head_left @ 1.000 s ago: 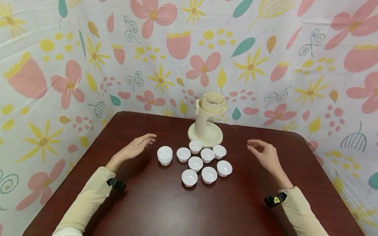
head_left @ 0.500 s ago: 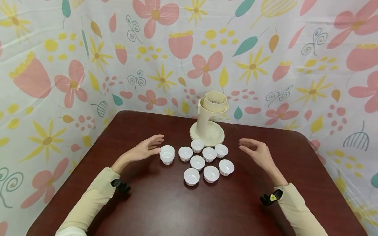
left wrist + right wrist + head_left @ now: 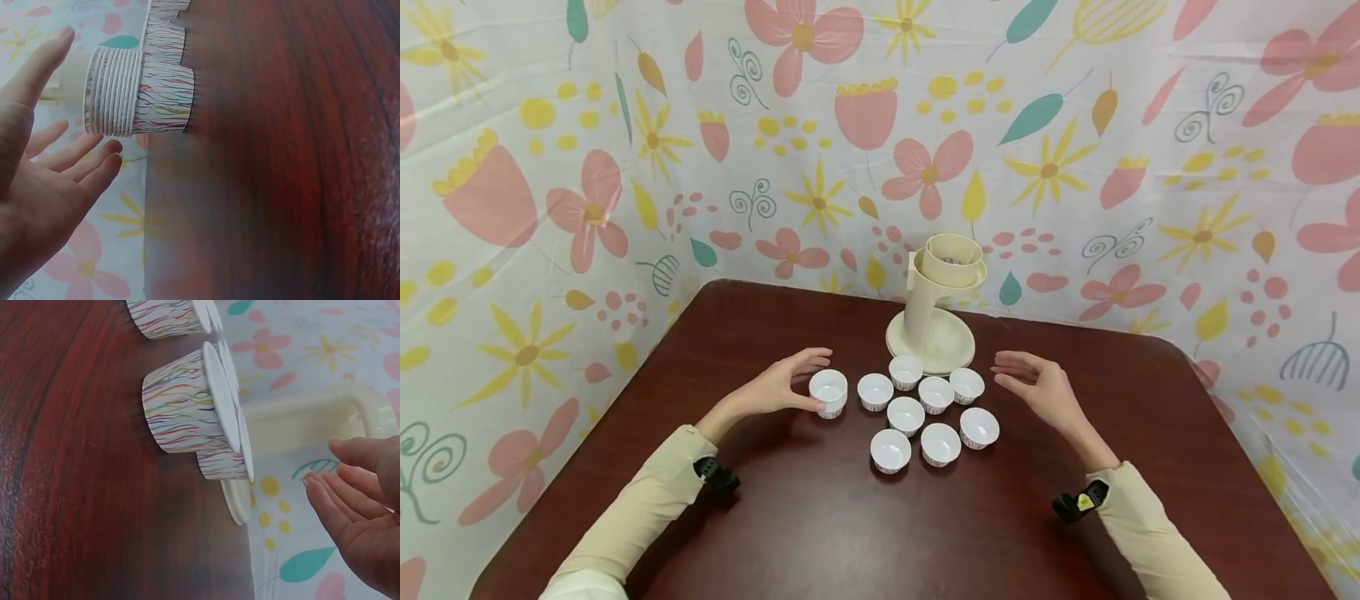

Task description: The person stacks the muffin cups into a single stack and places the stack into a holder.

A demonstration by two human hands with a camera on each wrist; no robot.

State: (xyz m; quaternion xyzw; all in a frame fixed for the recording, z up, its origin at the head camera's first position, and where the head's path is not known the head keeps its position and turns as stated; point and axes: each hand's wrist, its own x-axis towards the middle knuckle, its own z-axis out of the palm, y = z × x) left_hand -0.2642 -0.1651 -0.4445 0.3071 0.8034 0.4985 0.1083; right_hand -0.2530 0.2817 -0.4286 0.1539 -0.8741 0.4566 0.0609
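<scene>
Fingers of the left hand (image 3: 780, 387) spread well apart from the thumb in a wide curve, not closed; in the head view the thumb tip overlaps the near left side of an upright stack of nested white paper cups (image 3: 832, 387), fingertips just beside its far left. Contact: cannot tell. Left-wrist view shows the stack, many rims deep, thin coloured lines on its outer wall, between thumb and fingertips, standing on the dark red-brown wood-grain table (image 3: 850, 533). Step in hand, by my judgement: the left hand reaching to take the stack. Next move seems to call for bringing thumb and fingers in evenly; a hard squeeze might buckle the paper. Farther right, eight single white paper cups (image 3: 907, 417), mouths up, loosely grouped. Behind them, a cream plastic-looking stand (image 3: 923, 300), round base, cup-like top. Far right, the right hand (image 3: 1043, 392): fingers near one another, thumb apart, holding nothing, near the rightmost cups.
</scene>
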